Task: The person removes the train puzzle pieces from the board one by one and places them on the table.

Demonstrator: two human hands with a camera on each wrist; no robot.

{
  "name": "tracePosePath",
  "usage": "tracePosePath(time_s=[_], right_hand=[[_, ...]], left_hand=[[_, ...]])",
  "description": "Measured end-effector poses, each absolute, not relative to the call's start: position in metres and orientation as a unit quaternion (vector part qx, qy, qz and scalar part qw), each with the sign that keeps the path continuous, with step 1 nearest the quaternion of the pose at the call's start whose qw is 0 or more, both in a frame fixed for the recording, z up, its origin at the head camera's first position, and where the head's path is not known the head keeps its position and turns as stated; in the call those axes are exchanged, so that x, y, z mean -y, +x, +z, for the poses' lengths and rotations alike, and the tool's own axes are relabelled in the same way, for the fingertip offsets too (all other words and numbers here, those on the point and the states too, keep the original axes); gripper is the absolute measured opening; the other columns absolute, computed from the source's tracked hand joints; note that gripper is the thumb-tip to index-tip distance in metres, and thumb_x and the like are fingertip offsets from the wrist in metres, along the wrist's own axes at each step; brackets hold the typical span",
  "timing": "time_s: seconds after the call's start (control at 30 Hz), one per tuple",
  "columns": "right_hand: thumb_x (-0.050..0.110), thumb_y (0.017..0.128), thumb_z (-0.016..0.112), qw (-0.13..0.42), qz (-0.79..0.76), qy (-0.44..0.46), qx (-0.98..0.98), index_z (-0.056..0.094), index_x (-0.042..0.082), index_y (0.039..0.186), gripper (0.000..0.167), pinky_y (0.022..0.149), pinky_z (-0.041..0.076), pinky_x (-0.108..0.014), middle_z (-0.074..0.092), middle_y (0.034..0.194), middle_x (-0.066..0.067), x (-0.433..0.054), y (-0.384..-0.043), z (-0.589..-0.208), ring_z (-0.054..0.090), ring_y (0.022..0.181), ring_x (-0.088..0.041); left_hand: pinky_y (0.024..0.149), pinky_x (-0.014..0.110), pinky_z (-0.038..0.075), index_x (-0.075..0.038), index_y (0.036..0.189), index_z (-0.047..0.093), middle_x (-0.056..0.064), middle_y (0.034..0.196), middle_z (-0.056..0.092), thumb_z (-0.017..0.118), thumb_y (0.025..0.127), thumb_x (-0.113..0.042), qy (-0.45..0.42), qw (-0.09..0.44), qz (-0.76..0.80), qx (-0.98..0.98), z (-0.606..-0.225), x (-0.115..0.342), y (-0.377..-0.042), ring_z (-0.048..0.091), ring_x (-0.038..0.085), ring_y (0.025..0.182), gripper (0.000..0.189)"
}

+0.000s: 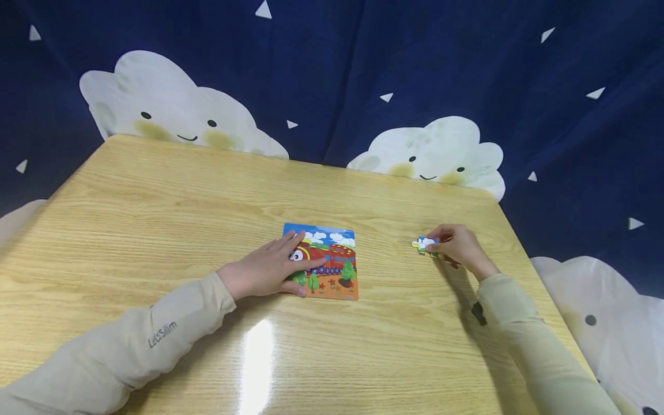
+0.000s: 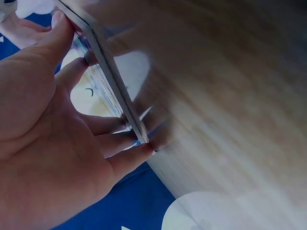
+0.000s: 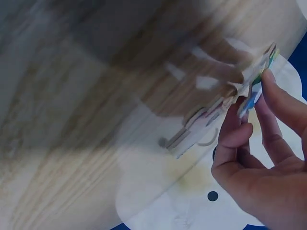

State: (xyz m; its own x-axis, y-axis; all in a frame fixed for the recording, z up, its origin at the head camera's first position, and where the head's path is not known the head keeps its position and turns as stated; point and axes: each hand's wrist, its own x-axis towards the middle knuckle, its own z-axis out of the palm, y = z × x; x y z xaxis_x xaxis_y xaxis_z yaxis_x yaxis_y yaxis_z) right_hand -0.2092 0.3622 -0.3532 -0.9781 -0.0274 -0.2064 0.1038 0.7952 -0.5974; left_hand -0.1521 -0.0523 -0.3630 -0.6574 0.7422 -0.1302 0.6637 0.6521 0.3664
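A jigsaw puzzle [image 1: 339,274] with a red train, trees and clouds lies in the middle of the table in the head view. My left hand [image 1: 270,266] rests on its left part with the fingers spread. In the left wrist view the fingers of that left hand [image 2: 62,115] reach over the puzzle's edge. Farther right, my right hand [image 1: 459,248] pinches a small puzzle piece [image 1: 426,244] with blue sky and white cloud. The right wrist view shows the piece [image 3: 256,91] tilted between thumb and fingertips of the right hand [image 3: 268,158].
The glossy wooden table [image 1: 155,196] reflects the hands and light. A dark blue curtain [image 1: 321,69] with white clouds and triangles hangs behind it. A small dark shape [image 1: 478,313] shows beside the right sleeve; I cannot tell what it is.
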Motion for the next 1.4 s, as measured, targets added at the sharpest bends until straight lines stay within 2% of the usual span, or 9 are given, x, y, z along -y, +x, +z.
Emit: tracePosePath(time_s=[0.47, 0.73, 0.83, 0.93, 1.07, 1.17, 1.3, 1.4], right_hand=[[0.004, 0.086, 0.074, 0.090, -0.329, 0.016, -0.940, 0.069, -0.004, 0.105, 0.021, 0.040, 0.041, -0.030, 0.065, 0.084, -0.012, -0.368, -0.206, -0.358, 0.049, 0.049, -0.015], [0.011, 0.088, 0.075, 0.094, -0.322, 0.026, -0.942, 0.071, 0.001, 0.108, 0.024, 0.041, 0.040, -0.031, 0.066, 0.089, -0.009, -0.361, -0.206, -0.354, 0.049, 0.051, -0.014], [0.011, 0.089, 0.073, 0.085, -0.340, -0.003, -0.936, 0.070, -0.002, 0.111, 0.026, 0.050, 0.048, -0.030, 0.069, 0.095, -0.013, -0.344, -0.206, -0.352, 0.057, 0.063, -0.012], [0.007, 0.090, 0.071, 0.088, -0.382, -0.035, -0.919, 0.067, -0.007, 0.114, 0.028, 0.067, 0.054, -0.029, 0.070, 0.101, -0.017, -0.320, -0.208, -0.352, 0.064, 0.080, -0.014], [0.003, 0.091, 0.068, 0.128, -0.454, -0.036, -0.881, 0.065, -0.008, 0.119, 0.030, 0.080, 0.055, -0.030, 0.070, 0.107, -0.019, -0.279, -0.214, -0.352, 0.067, 0.086, -0.012], [-0.001, 0.092, 0.065, 0.163, -0.509, -0.033, -0.844, 0.063, -0.009, 0.122, 0.031, 0.090, 0.053, -0.035, 0.068, 0.113, -0.022, -0.244, -0.216, -0.352, 0.069, 0.093, -0.017], [-0.006, 0.091, 0.064, 0.199, -0.557, -0.038, -0.806, 0.062, -0.010, 0.123, 0.032, 0.093, 0.051, -0.042, 0.067, 0.114, -0.024, -0.202, -0.217, -0.352, 0.069, 0.098, -0.023], [-0.002, 0.090, 0.067, 0.216, -0.551, -0.041, -0.805, 0.065, -0.007, 0.120, 0.031, 0.091, 0.052, -0.039, 0.070, 0.110, -0.019, -0.178, -0.216, -0.352, 0.069, 0.094, -0.018]], left_hand=[[0.112, 0.061, 0.020, -0.021, 0.152, 0.041, 0.033, 0.157, 0.009, 0.060, 0.094, -0.045, 0.394, 0.138, 0.148, -0.897, -0.362, 0.048, -0.152, 0.008, 0.050, 0.143, 0.066], [0.113, 0.060, 0.017, -0.022, 0.153, 0.038, 0.032, 0.158, 0.006, 0.059, 0.095, -0.046, 0.390, 0.145, 0.163, -0.895, -0.364, 0.048, -0.151, 0.004, 0.049, 0.144, 0.066], [0.113, 0.060, 0.018, -0.022, 0.152, 0.039, 0.032, 0.158, 0.008, 0.060, 0.094, -0.045, 0.390, 0.138, 0.165, -0.895, -0.365, 0.048, -0.150, 0.006, 0.050, 0.144, 0.066], [0.113, 0.060, 0.018, -0.022, 0.152, 0.039, 0.031, 0.158, 0.009, 0.060, 0.094, -0.045, 0.391, 0.132, 0.166, -0.896, -0.365, 0.049, -0.150, 0.006, 0.050, 0.144, 0.066], [0.113, 0.060, 0.017, -0.022, 0.152, 0.040, 0.032, 0.158, 0.008, 0.060, 0.094, -0.046, 0.391, 0.129, 0.170, -0.895, -0.365, 0.049, -0.149, 0.005, 0.049, 0.144, 0.066], [0.113, 0.059, 0.018, -0.023, 0.152, 0.040, 0.032, 0.158, 0.007, 0.060, 0.094, -0.047, 0.389, 0.127, 0.171, -0.896, -0.366, 0.051, -0.149, 0.005, 0.049, 0.145, 0.065], [0.112, 0.060, 0.021, -0.025, 0.151, 0.042, 0.034, 0.157, 0.008, 0.061, 0.094, -0.047, 0.385, 0.114, 0.176, -0.899, -0.367, 0.057, -0.148, 0.006, 0.050, 0.144, 0.064], [0.111, 0.061, 0.023, -0.023, 0.149, 0.045, 0.037, 0.154, 0.011, 0.061, 0.094, -0.045, 0.384, 0.104, 0.178, -0.900, -0.365, 0.064, -0.145, 0.009, 0.053, 0.142, 0.062]])
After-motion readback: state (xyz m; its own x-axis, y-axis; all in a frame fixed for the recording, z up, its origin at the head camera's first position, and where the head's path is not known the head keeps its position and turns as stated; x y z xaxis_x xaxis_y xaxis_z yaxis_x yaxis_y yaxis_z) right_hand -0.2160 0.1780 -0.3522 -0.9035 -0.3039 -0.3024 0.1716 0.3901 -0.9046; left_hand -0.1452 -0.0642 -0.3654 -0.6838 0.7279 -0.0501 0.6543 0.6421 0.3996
